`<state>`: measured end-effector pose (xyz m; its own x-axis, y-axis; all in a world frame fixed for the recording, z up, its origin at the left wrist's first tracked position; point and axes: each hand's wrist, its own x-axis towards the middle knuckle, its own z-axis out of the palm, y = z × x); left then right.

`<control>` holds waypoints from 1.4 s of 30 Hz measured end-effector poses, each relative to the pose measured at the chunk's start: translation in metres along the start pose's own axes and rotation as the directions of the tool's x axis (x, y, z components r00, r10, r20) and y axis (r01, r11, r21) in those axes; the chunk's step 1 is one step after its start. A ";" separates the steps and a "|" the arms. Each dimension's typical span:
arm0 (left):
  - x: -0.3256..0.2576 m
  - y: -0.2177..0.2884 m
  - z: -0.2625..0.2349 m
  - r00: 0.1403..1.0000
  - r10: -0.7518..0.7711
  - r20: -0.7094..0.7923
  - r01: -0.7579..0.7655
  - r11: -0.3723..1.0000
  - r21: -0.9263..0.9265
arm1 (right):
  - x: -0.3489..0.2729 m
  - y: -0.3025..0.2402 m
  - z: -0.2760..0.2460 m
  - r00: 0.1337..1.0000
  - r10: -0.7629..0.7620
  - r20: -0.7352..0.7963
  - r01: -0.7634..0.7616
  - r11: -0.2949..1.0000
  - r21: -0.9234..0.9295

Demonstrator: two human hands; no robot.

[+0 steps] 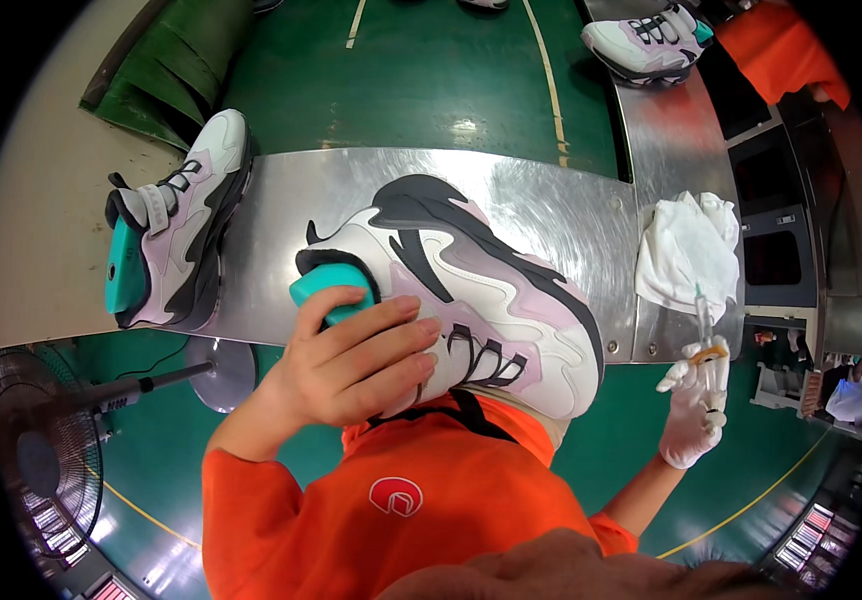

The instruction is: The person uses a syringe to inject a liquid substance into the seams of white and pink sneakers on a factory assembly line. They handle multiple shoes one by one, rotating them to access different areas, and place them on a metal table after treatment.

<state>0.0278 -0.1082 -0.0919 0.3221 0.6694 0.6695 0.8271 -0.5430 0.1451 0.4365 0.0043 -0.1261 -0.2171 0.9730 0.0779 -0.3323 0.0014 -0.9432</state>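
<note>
My bare left hand (356,360) is closed around the ankle end of a white, lilac and black sneaker (541,360). This shoe lies on its side close to my body, with its dark sole facing away from me and its toe pointing right. A teal shoe last (326,284) fills its opening, partly covered by my fingers. Off to the right, my right hand (693,420), in a white glove, grips a clear syringe (704,318) with a tan band at its finger end. The syringe tip overlaps the lower edge of a crumpled white cloth (686,245).
A matching sneaker (206,190) with a teal last stands at the left on the metal bench (291,200). Another sneaker (641,48) sits at the far right, near an orange sleeve (786,50). A green conveyor belt (431,90) runs beyond the bench. A fan (41,465) stands lower left.
</note>
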 end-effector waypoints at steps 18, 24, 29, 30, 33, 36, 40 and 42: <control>0.022 0.005 -0.008 0.979 -0.123 0.160 0.134 0.989 -0.057 | 0.048 -0.002 0.072 0.842 0.341 0.417 -0.397 0.917 0.052; 0.028 0.003 -0.006 0.982 -0.115 0.153 0.124 0.991 -0.051 | 0.061 0.007 0.088 0.799 0.335 0.499 -0.451 0.883 0.129; 0.030 0.003 -0.006 0.981 -0.119 0.155 0.126 0.991 -0.036 | 0.057 0.012 0.092 0.830 0.306 0.467 -0.420 0.893 0.161; 0.029 0.003 -0.006 0.981 -0.120 0.151 0.126 0.991 -0.035 | 0.059 0.012 0.093 0.819 0.291 0.495 -0.417 0.894 0.165; 0.031 0.003 -0.007 0.981 -0.116 0.157 0.124 0.992 -0.039 | 0.066 0.012 0.095 0.786 0.240 0.569 -0.403 0.898 0.178; 0.030 0.002 -0.006 0.982 -0.114 0.150 0.121 0.992 -0.039 | 0.065 0.012 0.095 0.805 0.255 0.535 -0.405 0.896 0.181; 0.032 0.003 -0.007 0.981 -0.119 0.153 0.127 0.991 -0.040 | 0.061 0.008 0.089 0.803 0.381 0.457 -0.463 0.883 0.076; 0.033 0.004 -0.008 0.978 -0.129 0.166 0.137 0.990 -0.041 | 0.064 0.006 0.086 0.794 0.391 0.466 -0.459 0.887 0.039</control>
<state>0.0380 -0.0923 -0.0641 0.2850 0.8087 0.5145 0.8437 -0.4664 0.2659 0.3419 0.0464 -0.0990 -0.7300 0.6654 -0.1559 -0.2307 -0.4547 -0.8603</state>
